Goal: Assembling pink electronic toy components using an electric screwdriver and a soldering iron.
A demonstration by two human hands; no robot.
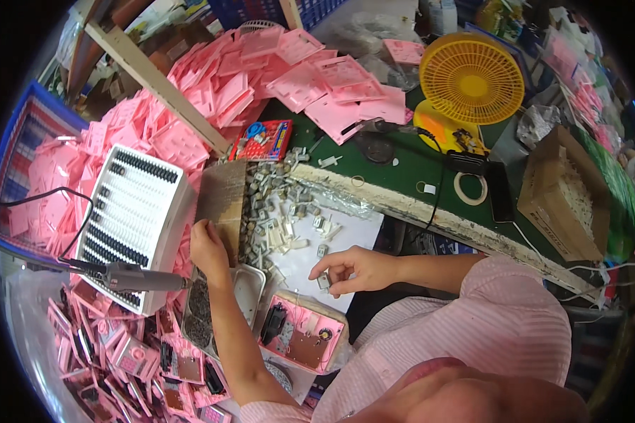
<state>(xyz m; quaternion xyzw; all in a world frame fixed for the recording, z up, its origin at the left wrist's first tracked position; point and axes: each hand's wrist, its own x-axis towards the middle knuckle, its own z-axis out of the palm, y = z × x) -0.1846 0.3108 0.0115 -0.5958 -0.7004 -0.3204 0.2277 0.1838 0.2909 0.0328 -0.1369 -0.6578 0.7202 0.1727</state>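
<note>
My right hand (360, 271) is over the white work surface. Its thumb and forefinger close round a small grey metal block (323, 281); a similar block (322, 250) lies just beyond it. My left hand (209, 247) is at the edge of a brown cardboard piece (221, 197), fingers curled down; whatever they hold, if anything, is hidden. Below that hand are a tray of small dark parts (199, 310) and a pale metal tray (249, 289). Nearest my body sits an opened pink casing (305, 335) with a black part and wires inside.
A grey electric screwdriver (144, 279) hangs left of my forearm, before a white rack of black pieces (130, 218). Loose metal and white parts (279, 222) pile up ahead. Pink panels (226, 77) heap behind; assembled pink casings (134, 359) lie lower left. A yellow fan (473, 77) stands far right.
</note>
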